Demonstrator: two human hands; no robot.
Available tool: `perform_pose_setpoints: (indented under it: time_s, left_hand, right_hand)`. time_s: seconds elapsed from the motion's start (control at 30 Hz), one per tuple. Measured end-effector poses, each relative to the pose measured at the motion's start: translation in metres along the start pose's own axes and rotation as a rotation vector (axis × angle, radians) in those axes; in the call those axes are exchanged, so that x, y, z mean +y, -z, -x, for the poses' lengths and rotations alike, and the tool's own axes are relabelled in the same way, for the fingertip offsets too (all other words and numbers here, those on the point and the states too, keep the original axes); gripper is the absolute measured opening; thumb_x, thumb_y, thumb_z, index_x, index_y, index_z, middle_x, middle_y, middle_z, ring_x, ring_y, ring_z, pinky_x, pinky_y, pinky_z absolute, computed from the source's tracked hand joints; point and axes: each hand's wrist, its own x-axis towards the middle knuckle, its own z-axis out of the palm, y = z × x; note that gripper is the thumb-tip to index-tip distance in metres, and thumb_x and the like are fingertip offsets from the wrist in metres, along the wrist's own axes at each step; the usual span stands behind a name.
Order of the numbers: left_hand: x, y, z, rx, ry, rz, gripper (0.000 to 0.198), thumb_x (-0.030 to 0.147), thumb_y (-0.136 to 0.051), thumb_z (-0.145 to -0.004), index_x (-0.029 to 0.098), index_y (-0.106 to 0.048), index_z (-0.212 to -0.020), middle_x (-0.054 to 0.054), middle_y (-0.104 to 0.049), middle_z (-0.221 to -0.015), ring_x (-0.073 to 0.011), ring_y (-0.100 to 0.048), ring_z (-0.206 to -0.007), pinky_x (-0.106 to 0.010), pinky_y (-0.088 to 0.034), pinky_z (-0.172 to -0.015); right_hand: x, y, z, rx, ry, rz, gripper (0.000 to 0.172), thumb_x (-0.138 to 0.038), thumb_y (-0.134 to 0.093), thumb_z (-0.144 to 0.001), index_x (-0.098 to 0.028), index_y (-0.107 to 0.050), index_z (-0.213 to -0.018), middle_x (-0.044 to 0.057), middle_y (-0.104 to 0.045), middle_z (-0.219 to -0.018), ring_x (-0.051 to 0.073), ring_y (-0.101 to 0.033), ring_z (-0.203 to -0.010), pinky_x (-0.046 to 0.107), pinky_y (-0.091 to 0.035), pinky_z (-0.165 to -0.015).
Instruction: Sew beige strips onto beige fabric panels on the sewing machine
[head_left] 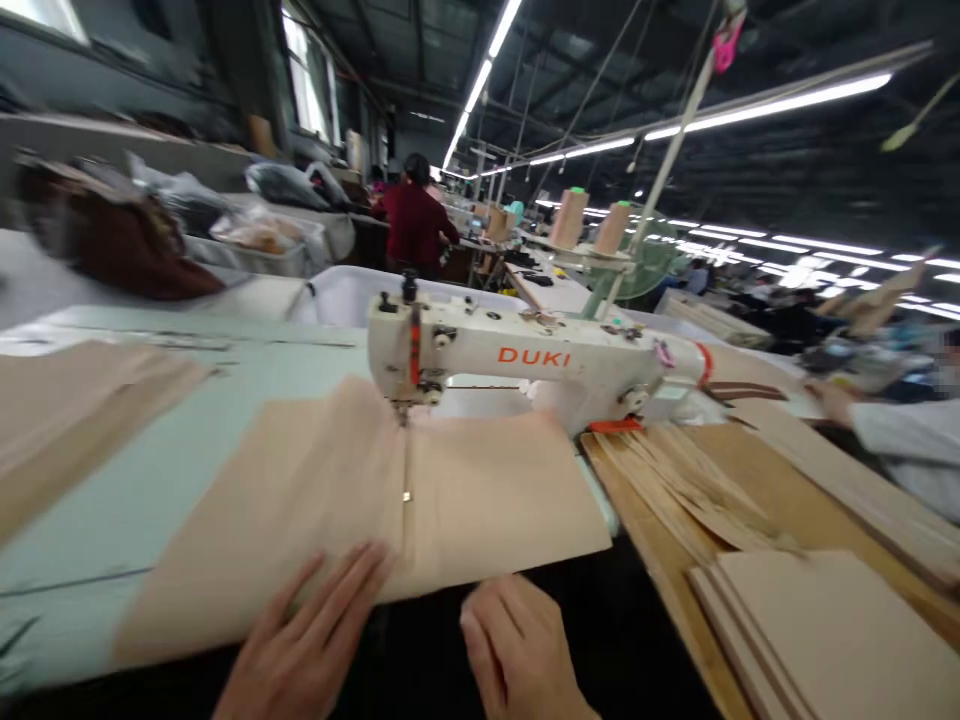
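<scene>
A beige panel (495, 490), leather or cloth, lies under the needle of a white sewing machine (480, 345). Its left half spreads over a pale green work surface (247, 340). A seam runs down its middle in line with the needle, with a small shiny piece (407, 496) on it. My left hand (315, 630) is open, fingers stretched out flat on the panel's near left part. At the panel's near edge, right of the seam, my right hand (521, 645) is closed with curled fingers. Its fingertips are hidden, and I cannot tell what they hold.
More beige material (75, 410) lies at the left. On a wooden board (652, 540) at the right are beige strips (690, 490) and a stack of panels (847, 620). Thread cones (570, 218) stand behind the machine. A person in dark red (416, 220) sits ahead; another person's sleeve (907, 430) shows at right.
</scene>
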Motion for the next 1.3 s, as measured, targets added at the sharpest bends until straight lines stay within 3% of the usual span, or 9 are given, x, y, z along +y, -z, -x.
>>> perform_pose_setpoints:
  time_s: [0.1,0.27,0.33,0.5,0.6,0.73,0.83,1.1,1.3]
  left_hand:
    - [0.008,0.014,-0.007,-0.112,0.013,-0.134,0.064,0.013,-0.049,-0.097,0.017,-0.026,-0.157,-0.008,-0.048,-0.151,-0.0208,-0.046,-0.139,-0.037,-0.007,-0.126]
    - [0.030,0.012,-0.005,-0.133,0.051,-0.191,0.074,0.032,-0.061,-0.093,0.007,-0.029,-0.155,-0.019,-0.042,-0.153,-0.0331,-0.042,-0.140,-0.052,0.001,-0.125]
    - [0.035,0.008,-0.001,-0.090,0.053,-0.194,0.070,0.022,-0.058,-0.093,0.010,-0.029,-0.155,-0.018,-0.045,-0.151,-0.0322,-0.046,-0.138,-0.054,0.001,-0.124]
    - [0.031,0.030,-0.010,-0.032,0.024,-0.055,0.069,0.000,-0.038,-0.090,0.023,-0.031,-0.155,-0.006,-0.059,-0.142,-0.0200,-0.051,-0.135,-0.044,-0.013,-0.125]
    - [0.019,0.064,-0.033,-0.013,0.063,0.081,0.062,0.001,-0.036,-0.090,0.023,-0.043,-0.147,-0.003,-0.062,-0.138,-0.0184,-0.053,-0.132,-0.041,-0.026,-0.122]
    - [-0.001,0.097,-0.069,-0.053,0.275,0.195,0.031,0.026,-0.042,-0.101,0.024,-0.064,-0.123,-0.002,-0.070,-0.124,-0.0223,-0.065,-0.116,-0.038,-0.044,-0.109]
    - [-0.007,0.106,-0.083,-0.097,0.423,0.266,0.037,0.047,-0.041,-0.103,0.027,-0.068,-0.119,-0.002,-0.073,-0.116,-0.0243,-0.069,-0.105,-0.035,-0.053,-0.095]
    - [-0.002,0.103,-0.080,-0.161,0.503,0.331,0.040,0.044,-0.036,-0.103,0.023,-0.069,-0.110,-0.006,-0.075,-0.108,-0.0263,-0.069,-0.103,-0.040,-0.053,-0.094]
    - [0.002,0.104,-0.078,-0.197,0.498,0.381,0.036,0.036,-0.036,-0.103,0.025,-0.069,-0.112,-0.004,-0.074,-0.104,-0.0228,-0.068,-0.100,-0.034,-0.053,-0.091]
  right_hand:
    - [-0.019,-0.031,0.034,-0.089,0.004,-0.150,0.025,-0.023,-0.044,-0.099,-0.022,-0.057,-0.078,0.000,-0.060,-0.063,0.015,-0.059,-0.054,0.026,-0.046,-0.056]
    - [-0.017,-0.068,0.033,-0.182,-0.556,-0.792,0.038,-0.047,-0.056,-0.095,-0.018,-0.061,-0.120,0.012,-0.069,-0.112,0.023,-0.069,-0.097,0.031,-0.056,-0.080]
    - [-0.020,-0.072,0.018,-0.214,-0.675,-1.124,0.046,-0.054,-0.064,-0.089,-0.015,-0.065,-0.113,0.011,-0.071,-0.104,0.022,-0.069,-0.096,0.031,-0.055,-0.083]
    - [-0.035,-0.044,-0.011,-0.354,-0.790,-1.490,0.057,-0.067,-0.060,-0.087,-0.010,-0.065,-0.085,0.008,-0.067,-0.067,0.014,-0.062,-0.052,0.019,-0.039,-0.044]
    - [-0.035,-0.014,-0.027,-0.321,-0.697,-1.306,0.060,-0.063,-0.037,-0.099,-0.011,-0.066,-0.089,0.008,-0.066,-0.069,0.013,-0.058,-0.047,0.021,-0.037,-0.040]
    - [-0.022,-0.005,-0.046,-0.096,-0.256,-0.605,0.026,-0.022,-0.044,-0.098,-0.019,-0.067,-0.109,0.010,-0.066,-0.105,0.020,-0.062,-0.099,0.036,-0.052,-0.089]
    - [-0.013,-0.019,-0.049,-0.205,-0.033,-0.403,0.051,0.000,-0.046,-0.081,-0.023,-0.061,-0.124,0.008,-0.059,-0.121,0.022,-0.051,-0.116,0.041,-0.045,-0.102]
    - [0.000,-0.040,-0.042,-0.087,-0.026,-0.407,0.020,-0.015,-0.060,-0.093,-0.025,-0.071,-0.106,0.005,-0.068,-0.103,0.021,-0.055,-0.102,0.037,-0.050,-0.088]
    - [-0.003,-0.043,-0.042,-0.013,-0.027,-0.444,0.018,-0.022,-0.062,-0.095,-0.030,-0.076,-0.102,0.003,-0.072,-0.095,0.020,-0.055,-0.092,0.037,-0.050,-0.081]
